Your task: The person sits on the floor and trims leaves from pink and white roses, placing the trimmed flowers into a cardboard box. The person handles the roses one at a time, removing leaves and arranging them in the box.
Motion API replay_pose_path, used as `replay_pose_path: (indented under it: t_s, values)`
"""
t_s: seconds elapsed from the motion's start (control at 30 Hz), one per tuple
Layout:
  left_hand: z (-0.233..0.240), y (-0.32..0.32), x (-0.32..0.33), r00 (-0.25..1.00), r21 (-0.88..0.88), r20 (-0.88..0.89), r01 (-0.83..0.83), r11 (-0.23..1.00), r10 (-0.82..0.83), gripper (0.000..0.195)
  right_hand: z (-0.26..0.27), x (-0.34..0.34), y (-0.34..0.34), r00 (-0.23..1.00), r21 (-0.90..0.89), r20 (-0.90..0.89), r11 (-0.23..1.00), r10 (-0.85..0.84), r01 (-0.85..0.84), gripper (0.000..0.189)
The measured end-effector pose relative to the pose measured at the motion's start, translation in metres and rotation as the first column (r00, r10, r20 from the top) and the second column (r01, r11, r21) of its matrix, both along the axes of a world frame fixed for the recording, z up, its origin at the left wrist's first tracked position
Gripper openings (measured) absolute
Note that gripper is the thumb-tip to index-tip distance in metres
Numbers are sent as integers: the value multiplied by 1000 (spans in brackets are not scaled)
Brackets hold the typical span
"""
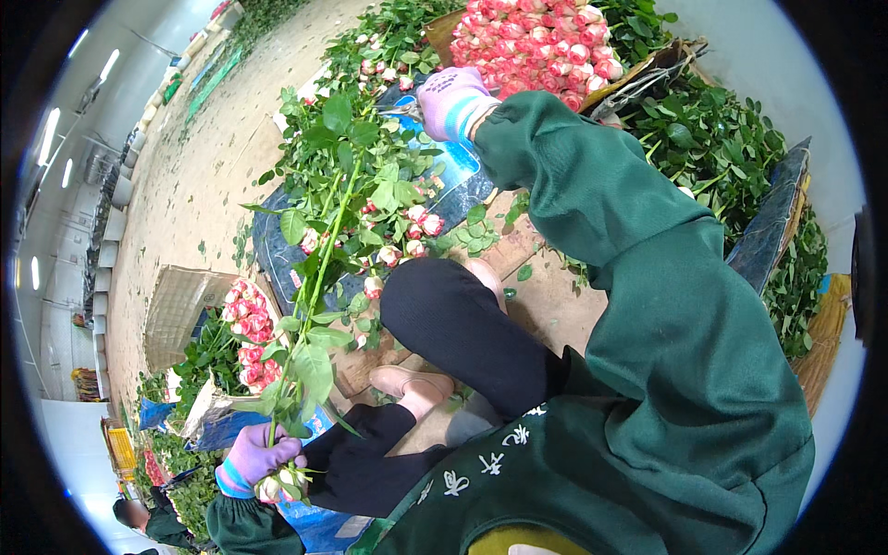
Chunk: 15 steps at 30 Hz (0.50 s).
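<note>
My left hand [260, 454], in a purple glove with a blue cuff, grips a long-stemmed rose [322, 267] close to its pink and white blooms. The leafy stem points up and away from me. My right hand [454, 100], gloved alike, is closed on metal pruning shears [402, 109], their blades near the leaves around the stem's far end. Behind that hand stands a dense bunch of pink and white roses [538, 48]. Loose roses [416, 229] and leafy cuttings lie between my hands, over blue sheeting [274, 232].
More roses [250, 333] stand by a cardboard flap [184, 312] at left. Leafy stems [714, 146] fill the right side, beside a dark panel [777, 215]. My bent knees are in the middle. A co-worker [156, 520] is at lower left. Leaves litter the floor [229, 152].
</note>
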<state>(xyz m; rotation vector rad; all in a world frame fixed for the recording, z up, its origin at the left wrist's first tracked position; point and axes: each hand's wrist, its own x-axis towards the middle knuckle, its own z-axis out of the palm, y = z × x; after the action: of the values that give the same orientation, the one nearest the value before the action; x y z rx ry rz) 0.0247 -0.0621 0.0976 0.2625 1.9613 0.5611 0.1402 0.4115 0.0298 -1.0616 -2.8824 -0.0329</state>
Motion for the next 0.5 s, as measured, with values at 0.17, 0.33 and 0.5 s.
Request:
replay_pose_path:
  t_s: [0.17,0.33,0.5]
  values:
    - [4,1,-3,995,67,67,-82,994,77,18,-13,4,4,996,-23,38,997,78,-77,26]
    - [11,-3,-10,994,109,15,-110,988,109,18,-28,13,19,999,-62,40,998,33,-31,30]
    - [4,-14,-21,987,316,59,-160,935,149,18,-61,45,25,992,-165,118,985,-33,53,32]
